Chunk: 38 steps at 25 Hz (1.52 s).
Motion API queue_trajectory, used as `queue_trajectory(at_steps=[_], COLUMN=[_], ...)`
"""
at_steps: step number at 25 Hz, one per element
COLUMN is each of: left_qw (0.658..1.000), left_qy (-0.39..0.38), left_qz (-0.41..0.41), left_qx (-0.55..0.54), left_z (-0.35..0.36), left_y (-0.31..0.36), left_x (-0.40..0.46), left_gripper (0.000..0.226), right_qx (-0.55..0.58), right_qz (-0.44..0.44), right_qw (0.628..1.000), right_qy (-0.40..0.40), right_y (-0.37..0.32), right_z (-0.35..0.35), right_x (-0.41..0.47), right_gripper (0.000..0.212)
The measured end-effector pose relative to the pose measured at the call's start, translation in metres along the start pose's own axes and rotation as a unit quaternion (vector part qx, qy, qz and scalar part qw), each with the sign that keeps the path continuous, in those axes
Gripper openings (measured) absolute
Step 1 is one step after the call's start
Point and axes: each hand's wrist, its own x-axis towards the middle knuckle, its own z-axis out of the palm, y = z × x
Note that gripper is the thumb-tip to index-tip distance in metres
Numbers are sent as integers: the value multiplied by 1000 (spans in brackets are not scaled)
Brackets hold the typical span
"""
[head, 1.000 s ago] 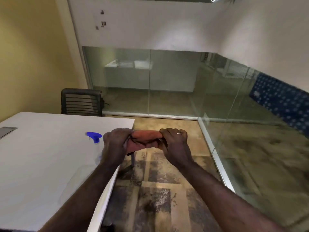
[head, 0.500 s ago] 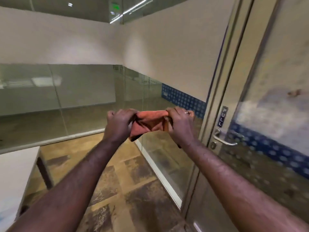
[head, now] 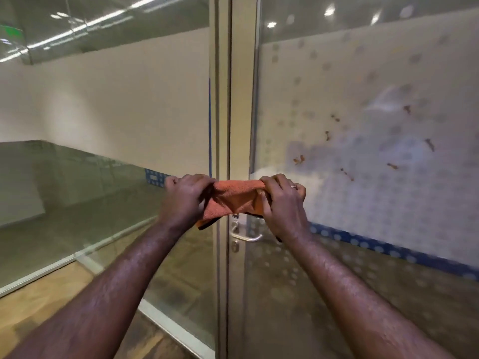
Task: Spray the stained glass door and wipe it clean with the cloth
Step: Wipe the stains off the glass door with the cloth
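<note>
An orange cloth (head: 234, 199) is stretched between both hands at chest height. My left hand (head: 185, 199) grips its left end and my right hand (head: 281, 203) grips its right end. Right behind them stands the glass door (head: 363, 125), with several brown stains (head: 344, 151) spattered over its frosted, dotted panel to the right of my hands. The cloth is held in front of the door's frame, apart from the glass. No spray bottle is in view.
A metal lever handle (head: 246, 235) with a keyhole sits just below the cloth on the door's left stile. The door frame post (head: 220, 99) runs vertically mid-view. A fixed glass partition (head: 103, 190) extends to the left, with tiled floor (head: 39, 307) below.
The view has swung right from the table and blue spray bottle to face the door. Both hands keep the cloth and have come close to the door frame.
</note>
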Motion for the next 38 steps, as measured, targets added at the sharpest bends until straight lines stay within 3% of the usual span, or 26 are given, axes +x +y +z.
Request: queue_trajectory(at_steps=[11,19,21,24,26,31,38], left_qw=[969,955,953,950,948,939,927], left_qy=[2,17,24,39,44,50,188], left_qz=[84,136,140,151,159,201,191], left_qx=[-232,-265,-268,-271,-273,-274,-262], left_z=[90,141,151,165,172,191,232], left_y=[51,90,99,111,116,108,52], left_x=[96,157,172,190,196,211,222], left_gripper=[28,28,27,26,24,22,38], right_qx=[-228,-275,-283,-330,-379,-470,-450], right_qz=[114,152,125,-43,-102,-76,-36], right_qw=[961,927,921,923,910,869,880], right_qy=[110,207,237,191,133,134,145], right_y=[71,131,148,173,187,206,199], right_z=[-16,-4,1,25,45,73,89], right_x=[20,42,50,49,44,55,66], right_gripper=[28,34,41,50,55,71,66])
